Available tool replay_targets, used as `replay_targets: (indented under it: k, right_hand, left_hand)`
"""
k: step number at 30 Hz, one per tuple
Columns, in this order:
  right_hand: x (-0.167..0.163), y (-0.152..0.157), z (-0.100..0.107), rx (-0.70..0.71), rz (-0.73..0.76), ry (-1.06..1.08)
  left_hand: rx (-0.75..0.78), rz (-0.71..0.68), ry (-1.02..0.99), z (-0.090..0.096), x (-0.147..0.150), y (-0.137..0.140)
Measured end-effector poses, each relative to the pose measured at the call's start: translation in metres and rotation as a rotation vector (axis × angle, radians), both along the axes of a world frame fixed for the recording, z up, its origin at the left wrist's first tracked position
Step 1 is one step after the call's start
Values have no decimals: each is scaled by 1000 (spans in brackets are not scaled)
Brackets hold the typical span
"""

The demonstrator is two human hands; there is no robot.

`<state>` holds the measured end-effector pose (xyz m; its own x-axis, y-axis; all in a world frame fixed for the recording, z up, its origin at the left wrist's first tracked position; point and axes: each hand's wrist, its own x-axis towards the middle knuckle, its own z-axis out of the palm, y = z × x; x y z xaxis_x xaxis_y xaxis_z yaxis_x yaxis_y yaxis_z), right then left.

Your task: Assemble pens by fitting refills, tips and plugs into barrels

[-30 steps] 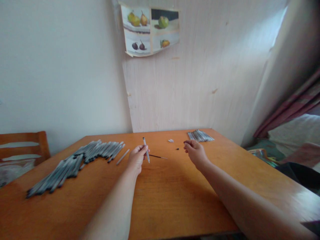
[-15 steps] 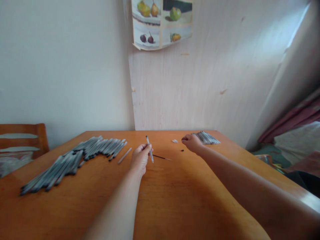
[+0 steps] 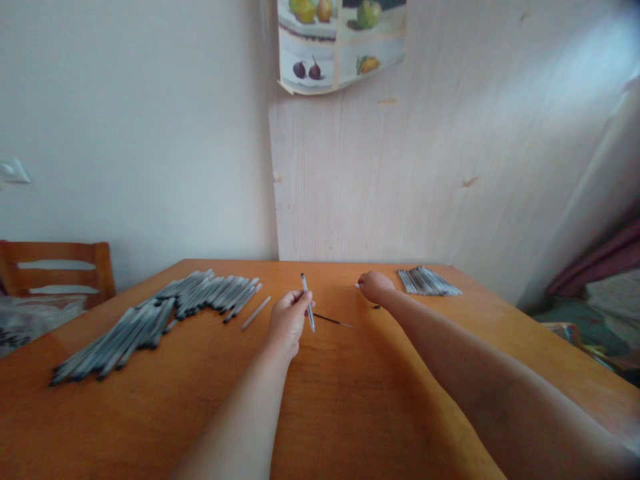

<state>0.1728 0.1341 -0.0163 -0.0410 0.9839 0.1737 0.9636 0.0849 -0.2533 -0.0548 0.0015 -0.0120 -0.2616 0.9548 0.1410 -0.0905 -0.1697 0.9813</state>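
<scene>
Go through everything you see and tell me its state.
Left hand, pinching the pen
Pen, held tilted, black end up
Right hand, fingers bent, grip unclear
Thin black rod, lying flat
Pale tube, lying flat
Left-side pens, heaped, overlapping
Right-side rods, lying side by side
Picture sheet, hanging

bare forearms, bare hands

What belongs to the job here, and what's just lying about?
Likely job:
- clear plastic pen in left hand
- thin black rod
- small black piece
- white piece by right hand
- clustered clear plastic pens
- grey stick bundle
- lone pale tube

Likely incidental:
- brown wooden chair
- paper fruit pictures
</scene>
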Motion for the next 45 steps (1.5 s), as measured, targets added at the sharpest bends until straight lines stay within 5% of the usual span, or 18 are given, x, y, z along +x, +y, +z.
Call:
replay_targets:
  k: [45]
  right_hand:
    - [-29,-12,3,-104,44,-24]
  left_hand:
    - [33,32,-45,1,0,2]
